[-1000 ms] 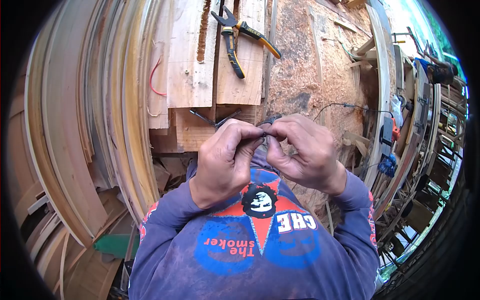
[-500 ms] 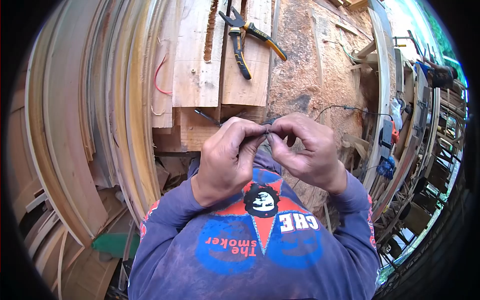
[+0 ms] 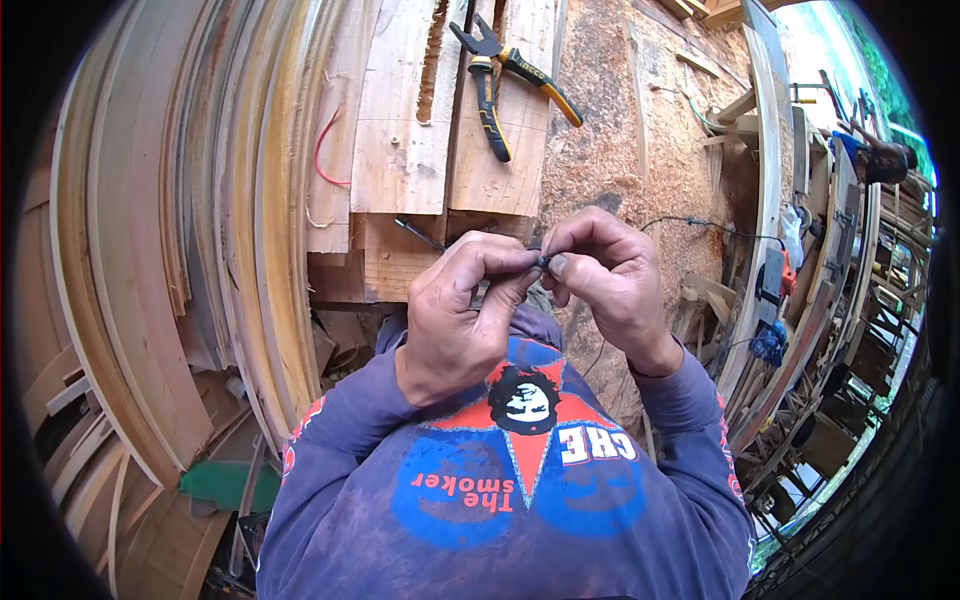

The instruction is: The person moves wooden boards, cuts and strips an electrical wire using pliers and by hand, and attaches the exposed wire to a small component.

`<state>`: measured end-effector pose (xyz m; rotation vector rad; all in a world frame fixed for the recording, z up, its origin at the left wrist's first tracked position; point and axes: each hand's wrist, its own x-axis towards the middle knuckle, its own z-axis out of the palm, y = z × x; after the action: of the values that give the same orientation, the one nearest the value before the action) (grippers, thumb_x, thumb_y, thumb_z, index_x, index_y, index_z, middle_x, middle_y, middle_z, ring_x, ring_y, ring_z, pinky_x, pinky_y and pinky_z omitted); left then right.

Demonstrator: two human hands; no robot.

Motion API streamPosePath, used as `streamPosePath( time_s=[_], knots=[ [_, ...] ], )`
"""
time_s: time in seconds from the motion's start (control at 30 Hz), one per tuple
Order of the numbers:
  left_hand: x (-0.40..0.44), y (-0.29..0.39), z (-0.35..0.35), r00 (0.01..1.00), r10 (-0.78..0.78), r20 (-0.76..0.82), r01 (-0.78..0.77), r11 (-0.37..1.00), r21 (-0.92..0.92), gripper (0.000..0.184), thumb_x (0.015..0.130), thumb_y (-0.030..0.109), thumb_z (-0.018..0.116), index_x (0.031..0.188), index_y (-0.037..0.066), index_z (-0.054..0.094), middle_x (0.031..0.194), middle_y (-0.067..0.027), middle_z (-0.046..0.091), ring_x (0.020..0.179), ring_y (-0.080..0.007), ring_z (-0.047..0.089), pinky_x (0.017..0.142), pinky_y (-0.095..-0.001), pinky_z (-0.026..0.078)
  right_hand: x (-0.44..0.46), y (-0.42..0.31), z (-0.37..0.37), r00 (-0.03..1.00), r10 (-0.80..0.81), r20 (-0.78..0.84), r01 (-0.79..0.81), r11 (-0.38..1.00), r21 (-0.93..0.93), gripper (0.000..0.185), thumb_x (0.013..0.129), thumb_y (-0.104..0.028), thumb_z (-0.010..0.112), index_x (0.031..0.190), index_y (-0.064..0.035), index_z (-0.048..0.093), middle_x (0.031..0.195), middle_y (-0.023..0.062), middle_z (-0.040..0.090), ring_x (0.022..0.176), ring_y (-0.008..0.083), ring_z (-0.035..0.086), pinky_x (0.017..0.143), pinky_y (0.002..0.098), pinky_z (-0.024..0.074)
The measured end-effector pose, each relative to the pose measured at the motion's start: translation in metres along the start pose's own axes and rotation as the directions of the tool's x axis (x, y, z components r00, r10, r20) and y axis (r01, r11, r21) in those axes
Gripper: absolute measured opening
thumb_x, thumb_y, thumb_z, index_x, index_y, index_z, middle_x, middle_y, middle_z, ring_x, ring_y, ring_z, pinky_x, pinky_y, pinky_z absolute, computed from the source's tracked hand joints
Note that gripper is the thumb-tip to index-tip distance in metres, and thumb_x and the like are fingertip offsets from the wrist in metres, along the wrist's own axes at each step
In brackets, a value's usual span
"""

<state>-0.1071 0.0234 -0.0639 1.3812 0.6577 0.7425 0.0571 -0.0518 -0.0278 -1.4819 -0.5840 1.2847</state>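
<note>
Close together in front of my chest, both hands pinch a short, dark piece of black cable [image 3: 543,262]. My left hand [image 3: 462,305] is closed, with thumb and forefinger pressed on its left side. My right hand [image 3: 612,280] grips the other side between thumb and fingertips. Fingers cover most of the piece, so its exact end is hidden. Beyond my left hand, a thin dark rod with a pale tip [image 3: 418,233] lies partly hidden. Combination pliers with black and yellow handles [image 3: 488,100] rest on the boards farther out.
Pale wooden boards [image 3: 400,160] lie ahead, with a red wire [image 3: 319,150] on them. Long planks [image 3: 270,200] stand along the left. Sawdust covers the surface [image 3: 600,130] at right. A black cord [image 3: 700,219] runs toward an orange-and-grey tool [image 3: 772,272].
My right hand has shifted slightly left and its fingers have re-gripped, showing more of the dark cable. My left hand stays pinched. The view has shifted slightly.
</note>
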Motion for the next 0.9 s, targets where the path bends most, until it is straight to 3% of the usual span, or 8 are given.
streamPosePath(
  time_s=[0.17, 0.23, 0.27, 0.33, 0.43, 0.57, 0.73, 0.9],
  knots=[
    [0.0, -0.011, 0.004, 0.998, 0.058, 0.021, -0.058, 0.998, -0.018, 0.015, 0.085, -0.01, 0.07, 0.098, -0.002, 0.067, 0.096, -0.0134, 0.069, 0.085, -0.0199, 0.069, 0.075, -0.0306, 0.055, 0.002, 0.0, -0.007, 0.996, 0.077, 0.032, -0.08, 0.993, 0.09, 0.006, 0.088, 0.0, 0.063, 0.094, 0.0001, 0.064, 0.082, -0.001, 0.063, 0.071, 0.0039, 0.058, 0.062, 0.0193, 0.0476],
    [0.001, -0.008, 0.002, 0.995, 0.088, 0.055, -0.089, 0.996, 0.007, 0.016, 0.086, -0.01, 0.07, 0.1, -0.002, 0.067, 0.098, -0.0126, 0.07, 0.087, -0.0177, 0.069, 0.076, -0.0295, 0.056, 0.002, -0.002, -0.006, 1.0, 0.018, -0.018, -0.02, 0.996, -0.092, 0.006, 0.087, -0.001, 0.065, 0.093, 0.0001, 0.064, 0.081, 0.0006, 0.063, 0.069, 0.0057, 0.06, 0.061, 0.0222, 0.0489],
    [0.002, 0.0, 0.0, 0.989, -0.121, 0.09, 0.133, 0.981, -0.143, 0.018, 0.088, -0.009, 0.069, 0.105, -0.003, 0.066, 0.101, -0.0114, 0.07, 0.089, -0.0154, 0.068, 0.078, -0.028, 0.056, 0.002, -0.002, -0.008, 1.0, 0.017, -0.021, -0.019, 0.996, -0.089, 0.006, 0.087, -0.001, 0.065, 0.093, 0.0001, 0.064, 0.081, 0.0006, 0.063, 0.069, 0.0057, 0.06, 0.061, 0.0222, 0.0489],
    [0.003, 0.003, -0.007, 0.904, -0.378, 0.201, 0.427, 0.83, -0.358, 0.036, 0.089, -0.008, 0.07, 0.123, -0.002, 0.063, 0.11, -0.0095, 0.071, 0.1, -0.0117, 0.066, 0.084, -0.0257, 0.056, 0.003, -0.004, -0.015, 0.972, -0.223, 0.076, 0.23, 0.831, -0.506, 0.008, 0.084, 0.0, 0.067, 0.091, -0.0002, 0.065, 0.08, 0.0041, 0.064, 0.07, 0.0086, 0.062, 0.061, 0.0255, 0.0498],
    [0.008, -0.003, -0.021, 0.892, -0.395, 0.222, 0.452, 0.809, -0.375, 0.043, 0.09, -0.005, 0.071, 0.131, -0.002, 0.06, 0.111, -0.0101, 0.071, 0.096, -0.0122, 0.067, 0.083, -0.0258, 0.057, 0.011, -0.006, -0.019, 0.878, -0.429, 0.211, 0.463, 0.654, -0.598, 0.011, 0.079, 0.001, 0.069, 0.089, -0.0004, 0.064, 0.079, 0.0076, 0.062, 0.069, 0.0133, 0.063, 0.061, 0.0277, 0.0494],
    [0.009, 0.001, -0.038, 0.864, -0.45, 0.226, 0.503, 0.796, -0.337, 0.041, 0.088, -0.006, 0.072, 0.128, -0.003, 0.063, 0.105, -0.01, 0.071, 0.091, -0.0143, 0.069, 0.081, -0.0259, 0.057, 0.016, -0.007, -0.017, 0.855, -0.465, 0.23, 0.511, 0.681, -0.524, 0.014, 0.076, 0.002, 0.069, 0.088, -0.0008, 0.064, 0.077, 0.0095, 0.061, 0.068, 0.0204, 0.065, 0.061, 0.0304, 0.0506],
    [0.029, 0.024, -0.031, 0.96, -0.104, 0.258, 0.066, 0.986, 0.151, 0.016, 0.089, -0.006, 0.071, 0.104, -0.002, 0.075, 0.093, -0.007, 0.071, 0.076, -0.01, 0.067, 0.064, -0.0242, 0.054, 0.018, -0.011, -0.007, 0.694, -0.611, 0.381, 0.68, 0.382, -0.626, 0.016, 0.076, 0.002, 0.071, 0.089, -0.0006, 0.063, 0.077, 0.0117, 0.061, 0.069, 0.029, 0.065, 0.061, 0.0367, 0.0532],
    [0.04, 0.03, -0.031, 0.943, -0.135, 0.304, 0.068, 0.972, 0.223, 0.015, 0.09, -0.004, 0.071, 0.104, -0.003, 0.074, 0.086, -0.0047, 0.069, 0.072, -0.0075, 0.064, 0.062, -0.0229, 0.051, 0.016, -0.016, -0.001, 0.602, -0.675, 0.427, 0.695, 0.18, -0.696, 0.018, 0.075, 0.001, 0.072, 0.089, 0.0009, 0.061, 0.079, 0.0119, 0.062, 0.071, 0.029, 0.065, 0.063, 0.0369, 0.0552]
  ],
)
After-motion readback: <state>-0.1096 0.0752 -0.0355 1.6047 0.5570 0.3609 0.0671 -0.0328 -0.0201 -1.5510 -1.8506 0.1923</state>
